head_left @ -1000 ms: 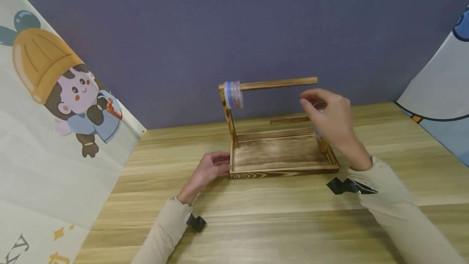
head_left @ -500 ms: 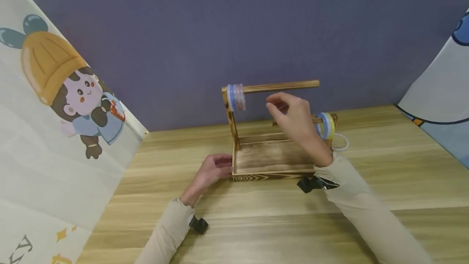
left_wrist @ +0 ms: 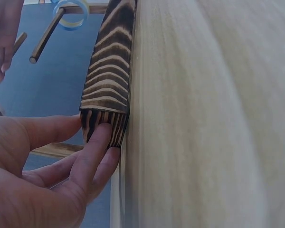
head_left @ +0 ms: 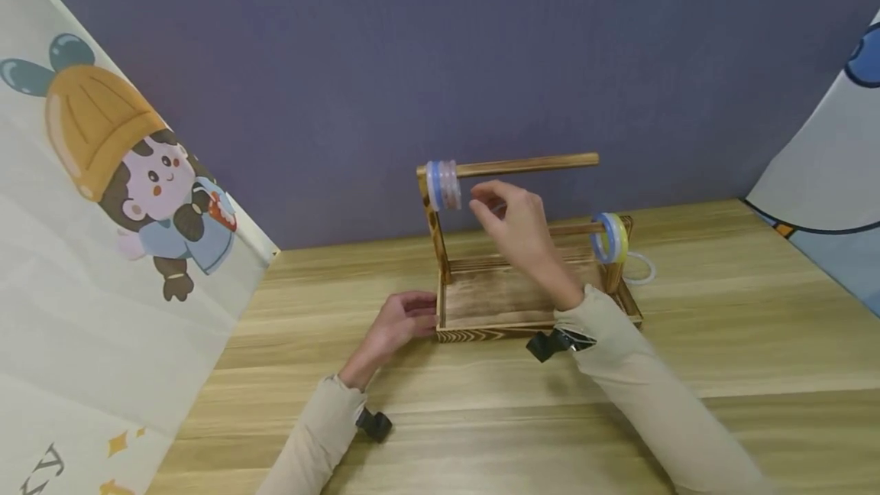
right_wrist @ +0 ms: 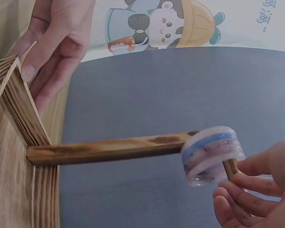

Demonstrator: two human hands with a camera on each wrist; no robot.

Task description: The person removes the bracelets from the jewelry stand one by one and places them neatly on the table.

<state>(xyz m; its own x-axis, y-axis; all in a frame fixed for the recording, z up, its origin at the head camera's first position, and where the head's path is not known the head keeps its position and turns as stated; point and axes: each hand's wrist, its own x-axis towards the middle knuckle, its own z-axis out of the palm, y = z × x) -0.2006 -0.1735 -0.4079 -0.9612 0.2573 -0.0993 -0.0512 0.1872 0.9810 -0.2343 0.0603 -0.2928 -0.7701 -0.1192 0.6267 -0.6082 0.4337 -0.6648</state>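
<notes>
rack (head_left: 481,300): banded-grain wood | rings (head_left: 443,186): glossy plastic | sleeves (head_left: 660,396): matt cloth | tabletop (head_left: 495,418): smooth

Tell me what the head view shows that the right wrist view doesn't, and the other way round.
Head view only: the blue and yellow rings on the lower bar, and a white ring on the table by the tray.
Right wrist view only: blue lettering on the pale backdrop.
Both: the tray, tall post, ring stack, left hand, right hand and cartoon figure.

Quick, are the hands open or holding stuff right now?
Left hand: open, touching the wooden tray.
Right hand: bent fingers near the stacked bracelets; can't tell if it's holding anything.
</notes>
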